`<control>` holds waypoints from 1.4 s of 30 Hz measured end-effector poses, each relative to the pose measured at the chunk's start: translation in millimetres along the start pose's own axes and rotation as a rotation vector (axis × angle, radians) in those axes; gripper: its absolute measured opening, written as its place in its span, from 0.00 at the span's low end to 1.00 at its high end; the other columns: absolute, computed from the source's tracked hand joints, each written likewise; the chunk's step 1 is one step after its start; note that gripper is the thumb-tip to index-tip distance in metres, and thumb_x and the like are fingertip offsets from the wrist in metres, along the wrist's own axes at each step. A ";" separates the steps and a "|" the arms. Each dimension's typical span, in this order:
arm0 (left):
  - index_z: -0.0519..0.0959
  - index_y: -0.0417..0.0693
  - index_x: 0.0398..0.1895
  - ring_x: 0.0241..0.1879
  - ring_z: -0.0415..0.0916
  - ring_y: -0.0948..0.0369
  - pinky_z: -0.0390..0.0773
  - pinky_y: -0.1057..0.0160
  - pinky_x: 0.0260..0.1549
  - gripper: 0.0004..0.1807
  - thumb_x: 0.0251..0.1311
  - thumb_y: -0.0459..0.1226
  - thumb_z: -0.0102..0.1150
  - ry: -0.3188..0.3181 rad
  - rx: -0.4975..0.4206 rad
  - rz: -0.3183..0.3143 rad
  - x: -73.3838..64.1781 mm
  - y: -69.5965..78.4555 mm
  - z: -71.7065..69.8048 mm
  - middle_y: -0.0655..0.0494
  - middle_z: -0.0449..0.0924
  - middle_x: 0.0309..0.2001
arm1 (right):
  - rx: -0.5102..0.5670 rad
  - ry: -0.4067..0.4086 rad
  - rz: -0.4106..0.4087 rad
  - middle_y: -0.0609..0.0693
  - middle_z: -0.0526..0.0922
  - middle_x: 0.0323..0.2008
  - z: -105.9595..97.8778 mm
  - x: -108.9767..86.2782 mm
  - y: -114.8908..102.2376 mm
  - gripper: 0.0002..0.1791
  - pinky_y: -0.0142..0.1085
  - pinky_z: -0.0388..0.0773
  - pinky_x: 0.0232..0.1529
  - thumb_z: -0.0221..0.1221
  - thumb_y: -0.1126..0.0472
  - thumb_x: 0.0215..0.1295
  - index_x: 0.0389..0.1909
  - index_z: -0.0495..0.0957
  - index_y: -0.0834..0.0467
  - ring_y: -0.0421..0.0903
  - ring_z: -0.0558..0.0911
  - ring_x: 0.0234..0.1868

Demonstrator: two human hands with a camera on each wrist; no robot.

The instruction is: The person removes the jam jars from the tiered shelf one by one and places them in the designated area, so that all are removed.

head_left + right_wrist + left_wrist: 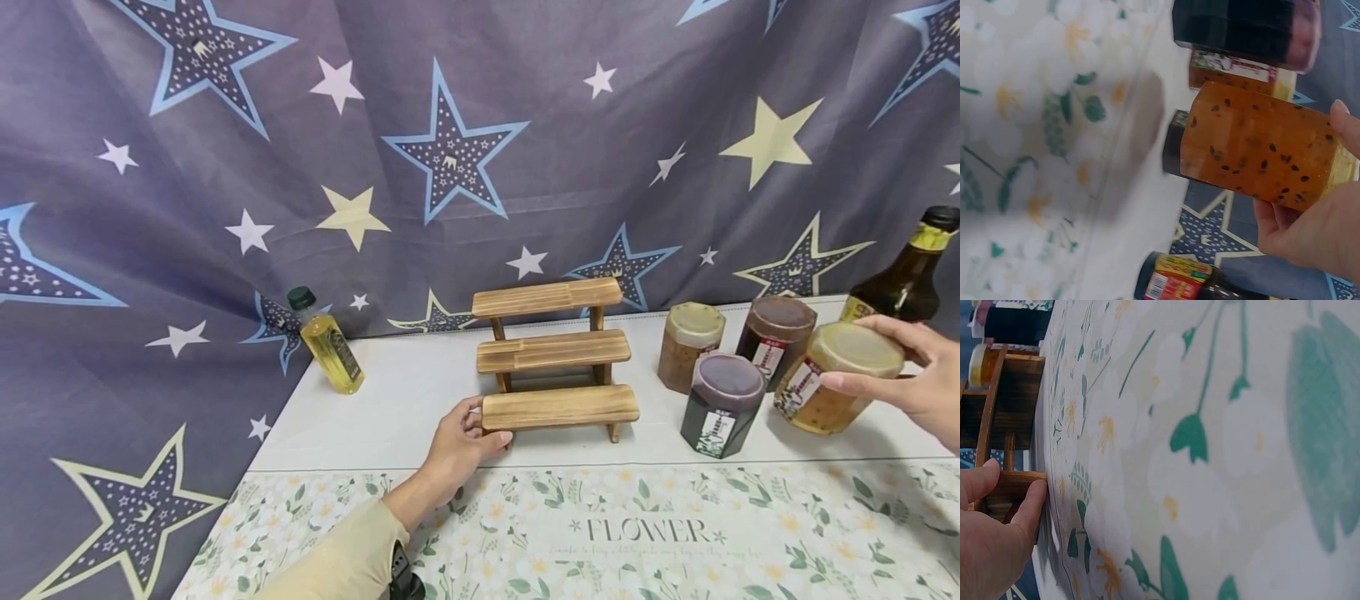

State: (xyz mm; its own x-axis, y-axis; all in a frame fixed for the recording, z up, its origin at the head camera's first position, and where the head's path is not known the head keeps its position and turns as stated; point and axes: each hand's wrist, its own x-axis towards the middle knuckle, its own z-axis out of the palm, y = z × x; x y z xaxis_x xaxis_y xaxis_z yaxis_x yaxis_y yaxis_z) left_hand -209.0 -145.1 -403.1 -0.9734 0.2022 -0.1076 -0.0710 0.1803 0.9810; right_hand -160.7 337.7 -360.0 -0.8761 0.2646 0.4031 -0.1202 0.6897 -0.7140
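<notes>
A small three-step wooden rack (558,406) stands on the white strip of the tablecloth. My left hand (459,442) pinches the left end of its lowest step, thumb in front; the left wrist view shows the thumb and a finger at the leg (1016,481). On the right, my right hand (926,375) grips an orange jam jar (821,400) with dark seeds near its pale lid. This jar (1260,147) is tilted and looks raised off the table, with a shadow beside it. Close to it stand a dark purple jar (722,417), a dark red jar (772,333) and a brownish jar (686,354).
A brown sauce bottle (896,287) with a black cap stands behind the right hand. Far left is a small oil bottle (333,354) with a green cap. A star-patterned curtain (442,250) hangs behind the table; floral cloth (600,533) covers the front.
</notes>
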 end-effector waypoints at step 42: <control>0.54 0.39 0.72 0.50 0.78 0.54 0.83 0.64 0.43 0.43 0.57 0.32 0.67 0.012 0.068 0.016 0.2 -1.6 0.6 0.45 0.76 0.53 | -0.169 -0.220 -0.001 0.81 0.56 0.56 12.5 -11.1 -1.8 0.54 0.60 0.75 0.34 0.69 0.53 0.58 0.72 0.45 0.71 0.78 0.64 0.49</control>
State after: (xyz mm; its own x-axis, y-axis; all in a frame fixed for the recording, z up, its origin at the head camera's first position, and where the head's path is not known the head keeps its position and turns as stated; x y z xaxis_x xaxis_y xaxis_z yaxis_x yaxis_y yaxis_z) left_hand -209.0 -144.8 -404.8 -0.9769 0.1939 -0.0895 -0.0406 0.2424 0.9693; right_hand -156.6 325.1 -370.4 -0.9586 0.1241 0.2564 -0.0575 0.7972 -0.6010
